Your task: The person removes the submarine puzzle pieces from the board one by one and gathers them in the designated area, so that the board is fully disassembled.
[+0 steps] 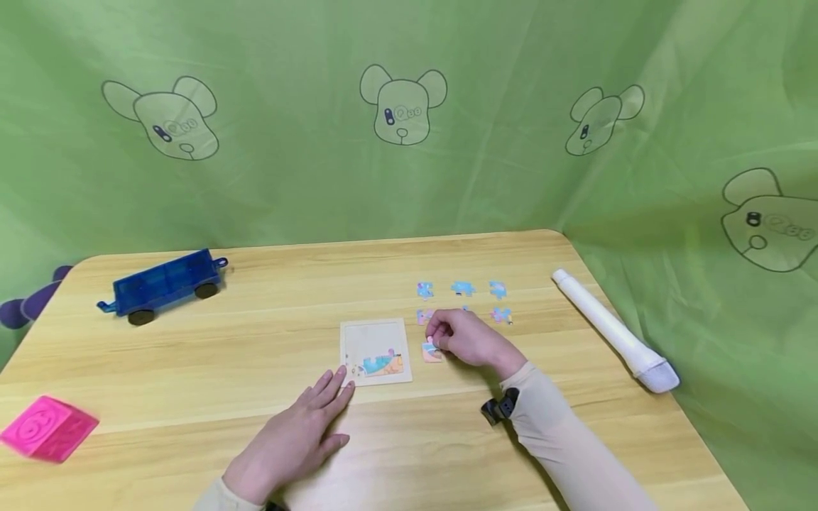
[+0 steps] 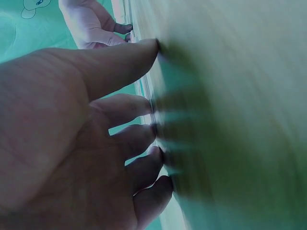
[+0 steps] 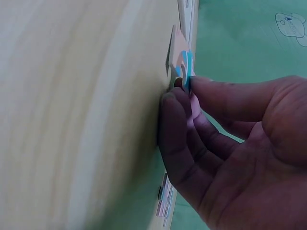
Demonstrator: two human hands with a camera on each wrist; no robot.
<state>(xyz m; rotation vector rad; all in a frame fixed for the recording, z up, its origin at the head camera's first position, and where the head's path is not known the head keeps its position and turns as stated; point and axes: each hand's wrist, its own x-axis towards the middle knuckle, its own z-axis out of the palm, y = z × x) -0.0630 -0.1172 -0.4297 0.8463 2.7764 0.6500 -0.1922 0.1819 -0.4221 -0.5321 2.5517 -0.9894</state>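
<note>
In the head view, a square puzzle tray (image 1: 373,335) lies mid-table, with joined pieces (image 1: 387,365) along its lower right. My left hand (image 1: 294,434) lies with fingers extended, its fingertips at the tray's lower left corner. In the left wrist view, that hand's thumb and fingertips (image 2: 165,184) rest on the tabletop and tray edge. Right of the tray, my right hand (image 1: 471,341) pinches a puzzle piece (image 1: 431,352) between thumb and fingers. The right wrist view shows this pink and blue piece (image 3: 179,50) tilted, one edge raised from the tabletop.
Several loose puzzle pieces (image 1: 463,288) lie in rows beyond my right hand, some partly covered by it. A white toy microphone (image 1: 607,319) lies along the right edge. On the left are a blue toy wagon (image 1: 167,284) and a pink block (image 1: 50,429).
</note>
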